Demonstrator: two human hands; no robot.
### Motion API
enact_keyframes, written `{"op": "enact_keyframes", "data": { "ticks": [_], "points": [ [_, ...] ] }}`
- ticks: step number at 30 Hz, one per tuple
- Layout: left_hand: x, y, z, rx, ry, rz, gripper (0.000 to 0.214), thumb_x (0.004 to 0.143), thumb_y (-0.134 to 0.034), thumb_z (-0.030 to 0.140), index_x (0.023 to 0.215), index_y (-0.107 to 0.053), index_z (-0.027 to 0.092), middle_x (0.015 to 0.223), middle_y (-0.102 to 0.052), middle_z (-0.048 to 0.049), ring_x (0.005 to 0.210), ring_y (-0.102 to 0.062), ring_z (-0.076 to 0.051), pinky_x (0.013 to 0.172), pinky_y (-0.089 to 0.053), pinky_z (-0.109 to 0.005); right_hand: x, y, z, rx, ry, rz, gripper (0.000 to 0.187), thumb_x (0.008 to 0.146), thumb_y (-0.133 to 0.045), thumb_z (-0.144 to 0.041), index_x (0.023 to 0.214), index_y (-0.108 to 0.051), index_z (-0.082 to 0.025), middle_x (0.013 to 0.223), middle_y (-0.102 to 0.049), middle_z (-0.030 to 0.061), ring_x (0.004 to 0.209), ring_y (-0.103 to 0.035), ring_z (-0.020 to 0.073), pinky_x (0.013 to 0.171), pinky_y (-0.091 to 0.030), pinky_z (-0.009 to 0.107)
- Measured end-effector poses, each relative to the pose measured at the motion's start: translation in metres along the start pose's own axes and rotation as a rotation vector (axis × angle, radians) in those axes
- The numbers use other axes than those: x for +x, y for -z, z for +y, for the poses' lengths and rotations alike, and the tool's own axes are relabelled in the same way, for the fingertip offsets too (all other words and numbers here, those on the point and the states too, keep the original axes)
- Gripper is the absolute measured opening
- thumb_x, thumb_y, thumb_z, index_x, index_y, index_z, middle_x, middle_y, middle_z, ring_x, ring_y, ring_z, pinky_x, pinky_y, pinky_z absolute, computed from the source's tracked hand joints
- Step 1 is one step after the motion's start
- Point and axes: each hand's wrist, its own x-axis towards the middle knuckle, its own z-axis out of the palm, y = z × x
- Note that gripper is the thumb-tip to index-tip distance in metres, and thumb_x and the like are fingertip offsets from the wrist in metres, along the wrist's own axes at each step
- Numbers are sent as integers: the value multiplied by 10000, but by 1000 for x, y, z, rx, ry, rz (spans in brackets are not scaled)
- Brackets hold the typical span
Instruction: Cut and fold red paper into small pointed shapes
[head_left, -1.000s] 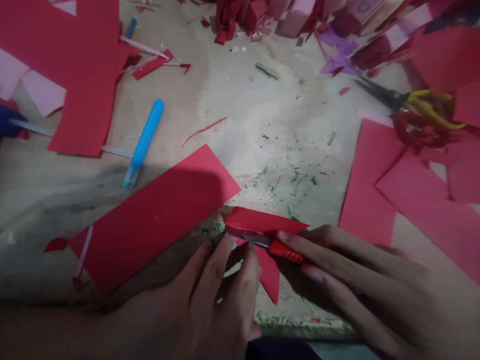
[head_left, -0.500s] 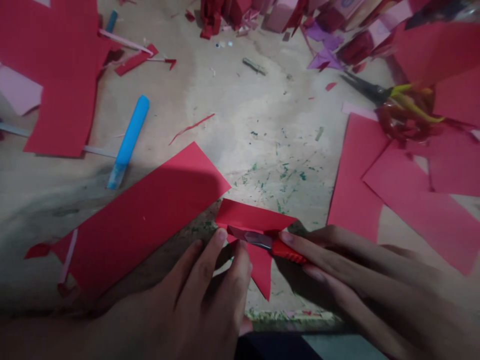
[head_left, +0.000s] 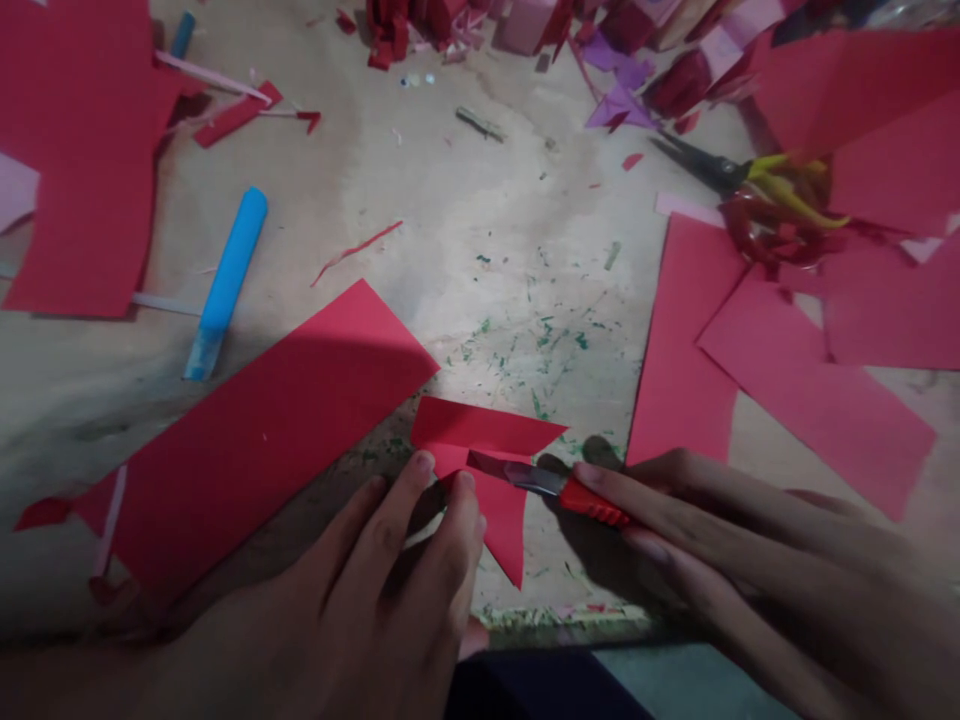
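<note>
A small folded piece of red paper [head_left: 487, 440] lies at the near edge of the worn wooden table [head_left: 480, 230]. My left hand [head_left: 390, 590] presses its fingertips flat on the paper's left end. My right hand [head_left: 750, 560] grips a red-handled craft knife [head_left: 559, 487]. The knife's metal blade lies across the fold of the paper, pointing left toward my left fingertips.
A long red paper strip [head_left: 247, 440] lies left of my hands. A blue marker [head_left: 225, 280] sits farther left. Red sheets [head_left: 787, 380] overlap at the right, with yellow-handled scissors [head_left: 750, 175] behind them. Paper scraps [head_left: 615, 60] pile along the far edge.
The knife blade has drawn to the right along the fold of the small red paper. The whole view has drifted, so everything sits a little further left in the picture.
</note>
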Motion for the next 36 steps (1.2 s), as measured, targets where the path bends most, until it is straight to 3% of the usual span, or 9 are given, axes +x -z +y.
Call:
{"op": "enact_keyframes", "data": {
  "ticks": [6, 14, 24, 31, 36],
  "points": [
    [0, -1, 2, -29, 8, 3, 516, 1031, -614, 378, 1404, -626, 21, 1488, -633, -205, 1379, -591, -437, 1009, -598, -485, -3, 3, 0, -40, 20, 50, 427, 1110, -379, -278, 1479, -588, -327, 1163, -785, 45, 842, -778, 188, 565, -546, 303],
    [-4, -2, 3, -51, 32, -1, 530, 1026, -614, 380, 1422, -614, 28, 1522, -601, -232, 1414, -566, -449, 1034, -580, -482, -11, 10, 5, -39, -13, 6, 451, 1103, -417, -314, 1531, -552, -360, 1206, -777, 42, 818, -774, 195, 545, -531, 315],
    [-11, -5, 1, -65, 15, -10, 480, 1000, -615, 331, 1402, -627, 69, 1566, -563, -222, 1441, -536, -470, 1058, -565, -508, -22, 13, 11, 16, -104, 28, 398, 1070, -507, -336, 1418, -698, -350, 1164, -769, 37, 789, -769, 183, 611, -584, 275],
    [-4, 4, -10, -11, -130, 26, 390, 989, -541, 200, 1315, -658, 19, 1423, -664, -239, 1270, -669, -453, 1041, -547, -542, -31, 17, 13, 74, -174, 44, 350, 1047, -547, -292, 1329, -751, -323, 1156, -748, 46, 812, -755, 169, 746, -603, 250],
    [17, 15, -17, 120, -139, 3, 341, 997, -520, 108, 1298, -670, 52, 1308, -728, -183, 1103, -741, -331, 901, -580, -432, -23, 20, 23, 22, -201, 185, 320, 1067, -552, -298, 1306, -751, -223, 1115, -761, 78, 837, -741, 167, 737, -557, 241]
  ]
}}
